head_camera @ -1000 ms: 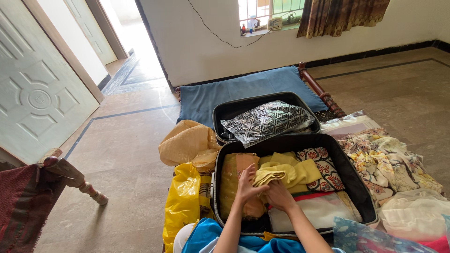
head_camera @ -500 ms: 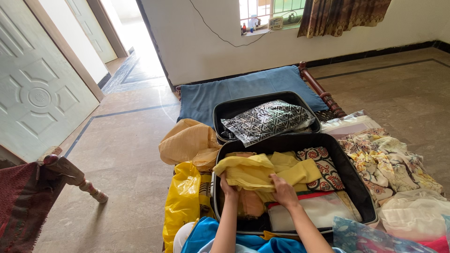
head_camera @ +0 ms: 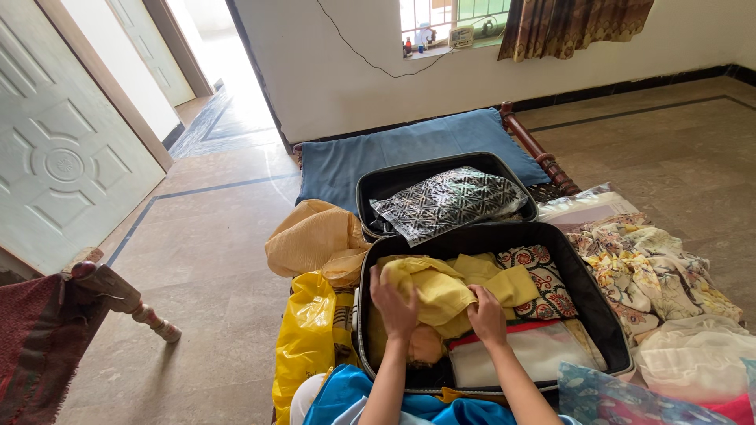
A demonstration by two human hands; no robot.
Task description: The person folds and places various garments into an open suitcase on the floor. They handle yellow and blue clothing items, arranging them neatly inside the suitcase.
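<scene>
— Yellow garment (head_camera: 441, 293): where does it lie from the hands?
— Right under them, low centre of the frame, bunched in the near half of the open black suitcase (head_camera: 592, 308). The left hand (head_camera: 394, 301) presses down on its left end with fingers curled into the cloth; the right hand (head_camera: 487, 315) pinches its right fold. Both are grasping it, neither nearer than the other.
— Its long axis?
— Roughly left to right across the case, tilting up toward the right of the frame.
— What hems it in?
— Just right, touching it, a red patterned cloth (head_camera: 543, 283); below that, a white folded packet (head_camera: 535, 354). An orange bundle (head_camera: 425, 346) peeks out beneath the left hand.
— Beyond?
— The lid half holds a black-and-white patterned piece (head_camera: 449, 201). Left of the case sits a tan cloth heap (head_camera: 311, 236), right a floral pile (head_camera: 646, 267), farther up a blue cushion (head_camera: 409, 145).
</scene>
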